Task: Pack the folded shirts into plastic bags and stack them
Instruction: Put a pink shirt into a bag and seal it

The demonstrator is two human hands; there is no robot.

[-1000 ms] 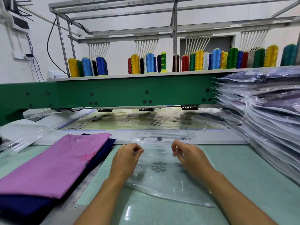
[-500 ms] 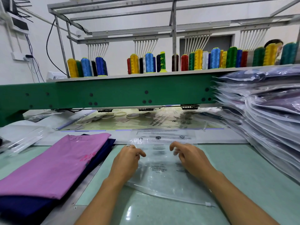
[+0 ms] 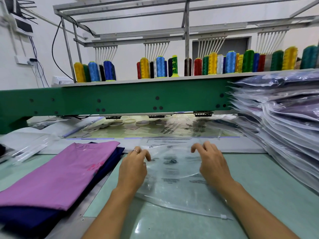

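Head view: a clear bag (image 3: 174, 180) lies flat on the worktop (image 3: 262, 190) straight ahead, with both hands on its far half. The left hand (image 3: 133, 167) has its fingers curled down onto the film and seems to pinch it. The right hand (image 3: 213, 163) is bent claw-like with its fingertips lifted, and its thumb is hidden, so I cannot tell whether it holds any film. The step looks like opening the bag for a shirt. To do it well, rub the two layers apart rather than tugging, since thin film clings and tears. Mind the white slider (image 3: 223, 217) at the near right corner, because the mouth is probably along that edge. The pink shirt (image 3: 60, 169) waits just left of the bag on a navy shirt (image 3: 25, 219), and it should slide in flat to keep its folds. On the right, a tall leaning stack (image 3: 284, 128) of packed bags crowds the worktop and could slip if nudged. More loose film (image 3: 29, 149) lies far left. Beyond the hands, the green beam (image 3: 138, 99) carrying thread cones (image 3: 160, 66) hangs low over the worktop and limits forward reach.
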